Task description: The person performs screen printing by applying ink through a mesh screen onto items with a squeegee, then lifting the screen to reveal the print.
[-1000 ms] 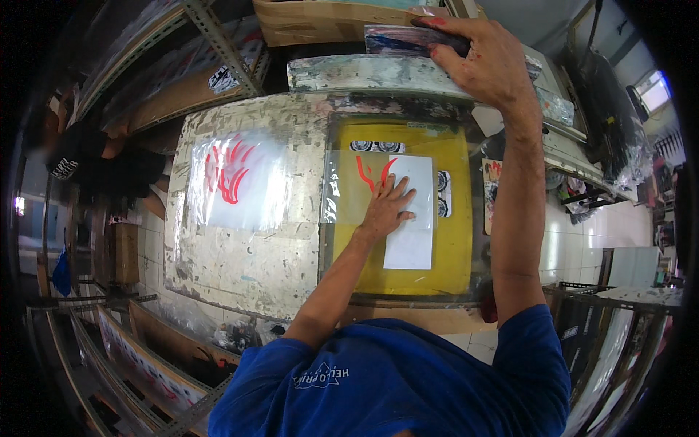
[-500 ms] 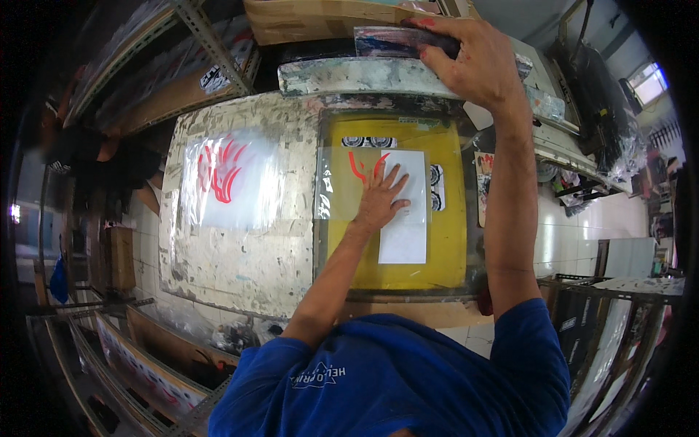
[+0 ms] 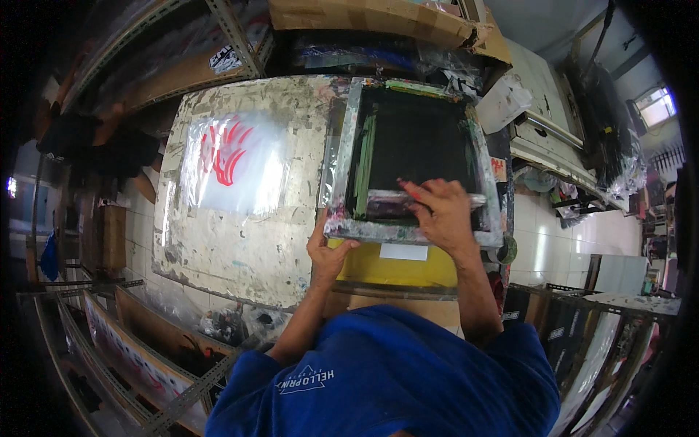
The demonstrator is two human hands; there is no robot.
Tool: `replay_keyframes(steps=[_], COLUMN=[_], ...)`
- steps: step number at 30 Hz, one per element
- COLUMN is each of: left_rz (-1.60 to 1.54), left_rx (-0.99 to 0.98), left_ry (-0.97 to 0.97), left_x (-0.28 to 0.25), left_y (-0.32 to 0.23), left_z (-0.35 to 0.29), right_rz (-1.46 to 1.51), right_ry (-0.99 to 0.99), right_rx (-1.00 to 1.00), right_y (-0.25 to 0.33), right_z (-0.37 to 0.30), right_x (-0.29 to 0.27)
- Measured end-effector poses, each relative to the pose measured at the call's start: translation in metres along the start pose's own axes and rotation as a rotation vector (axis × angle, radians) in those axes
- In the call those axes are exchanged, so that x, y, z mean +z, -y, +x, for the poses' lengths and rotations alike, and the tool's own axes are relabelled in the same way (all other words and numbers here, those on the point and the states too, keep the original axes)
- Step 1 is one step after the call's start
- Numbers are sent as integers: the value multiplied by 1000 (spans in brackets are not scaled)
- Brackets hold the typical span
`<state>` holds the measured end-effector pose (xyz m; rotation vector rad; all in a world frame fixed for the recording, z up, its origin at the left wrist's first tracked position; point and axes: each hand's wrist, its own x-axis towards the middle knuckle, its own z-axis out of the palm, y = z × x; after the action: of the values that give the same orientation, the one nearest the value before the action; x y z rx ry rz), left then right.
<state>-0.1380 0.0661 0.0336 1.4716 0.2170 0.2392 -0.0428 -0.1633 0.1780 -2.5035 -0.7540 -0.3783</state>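
Observation:
A screen printing frame (image 3: 346, 153) with dark mesh lies over a yellow board (image 3: 364, 271). My left hand (image 3: 328, 251) is at the frame's near left corner, fingers along its left side and thumb along its near edge. Over the near part of the mesh, my right hand (image 3: 445, 218) grips a squeegee (image 3: 386, 206), red smears on its fingertips. White paper (image 3: 404, 251) pokes out from under the near edge; the frame hides the rest of it. On the pale, worn panel to the left rests a clear sheet (image 3: 240, 178) bearing red flame-like strokes (image 3: 224, 164).
Cardboard (image 3: 378, 16) borders the table's far side. A whitish plastic container (image 3: 504, 100) stands off the frame's far right corner. Metal shelving holds boards (image 3: 145, 357) at the near left. Another person in dark clothing (image 3: 109, 146) is at the far left.
The screen frame has come down over the yellow board and paper. My right hand has come nearer with the squeegee; my left has left the paper for the frame's corner.

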Motion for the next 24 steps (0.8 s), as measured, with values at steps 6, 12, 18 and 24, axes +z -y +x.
replay_keyframes(steps=[6,12,18,24], left_rz=[647,880,844,809], left_rx=[385,398,350,387], left_ry=[16,19,49,22], left_x=[-15,-24,-22,-22], left_y=[33,36,29,33], left_z=[-4,-8,-8,-10], right_rz=[-177,-136,-220,-199], right_ry=[329,190,10,-28], right_rx=[62,123,86,37], right_y=[-18,-58,-139,-203], right_z=[-41,-22,63,144], right_x=[61,102,120,128])
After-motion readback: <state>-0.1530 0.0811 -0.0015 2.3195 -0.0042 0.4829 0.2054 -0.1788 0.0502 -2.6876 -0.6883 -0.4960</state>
